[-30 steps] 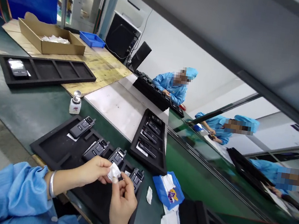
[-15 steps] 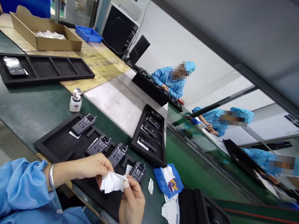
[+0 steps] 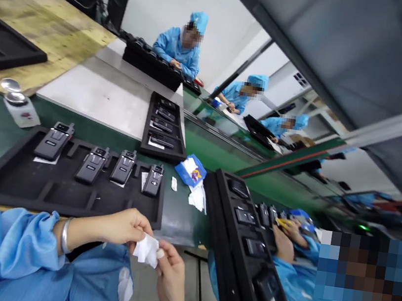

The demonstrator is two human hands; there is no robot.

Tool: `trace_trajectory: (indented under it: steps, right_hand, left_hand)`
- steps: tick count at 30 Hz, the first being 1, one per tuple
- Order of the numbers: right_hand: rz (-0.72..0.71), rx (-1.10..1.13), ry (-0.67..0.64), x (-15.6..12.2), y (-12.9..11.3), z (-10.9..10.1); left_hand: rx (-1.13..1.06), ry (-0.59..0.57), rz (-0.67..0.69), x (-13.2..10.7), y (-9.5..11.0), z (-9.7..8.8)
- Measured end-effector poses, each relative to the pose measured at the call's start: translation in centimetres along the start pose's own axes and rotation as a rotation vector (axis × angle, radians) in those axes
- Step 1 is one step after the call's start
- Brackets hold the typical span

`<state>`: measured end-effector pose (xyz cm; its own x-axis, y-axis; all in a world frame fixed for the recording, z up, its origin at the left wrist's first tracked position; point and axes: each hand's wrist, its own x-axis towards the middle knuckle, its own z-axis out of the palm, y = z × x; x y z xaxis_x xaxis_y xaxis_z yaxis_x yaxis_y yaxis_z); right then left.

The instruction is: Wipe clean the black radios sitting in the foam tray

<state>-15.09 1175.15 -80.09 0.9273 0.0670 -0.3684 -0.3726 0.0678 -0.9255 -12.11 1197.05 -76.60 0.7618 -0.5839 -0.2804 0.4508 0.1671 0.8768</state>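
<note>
Both my hands pinch a small white wipe (image 3: 147, 249) in front of my lap. My left hand (image 3: 122, 226) holds its left edge with closed fingers, a silver bangle on the wrist. My right hand (image 3: 170, 278) grips the right edge from below. Just beyond them lies a black foam tray (image 3: 13, 179) with several black handheld radios (image 3: 92, 164) standing in its slots.
A blue tissue pack (image 3: 190, 170) and loose wipes lie right of the tray. A second black tray (image 3: 164, 130) holds more devices. A small white bottle (image 3: 20, 107) stands at the left. A neighbouring worker's tray (image 3: 246, 251) and hands sit at my right. Other workers line the green belt.
My view has swung right and down, and the tray now lies straighter before me. My hands have drawn back toward my lap with the wipe spread between them.
</note>
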Motion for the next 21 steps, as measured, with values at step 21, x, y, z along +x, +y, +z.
trace_trajectory:
  steps: [21]
  right_hand:
    - [-0.031,0.37,0.2,-3.0,3.9,-2.8]
  left_hand:
    - [0.524,0.072,0.15,3.5,-4.3,6.4]
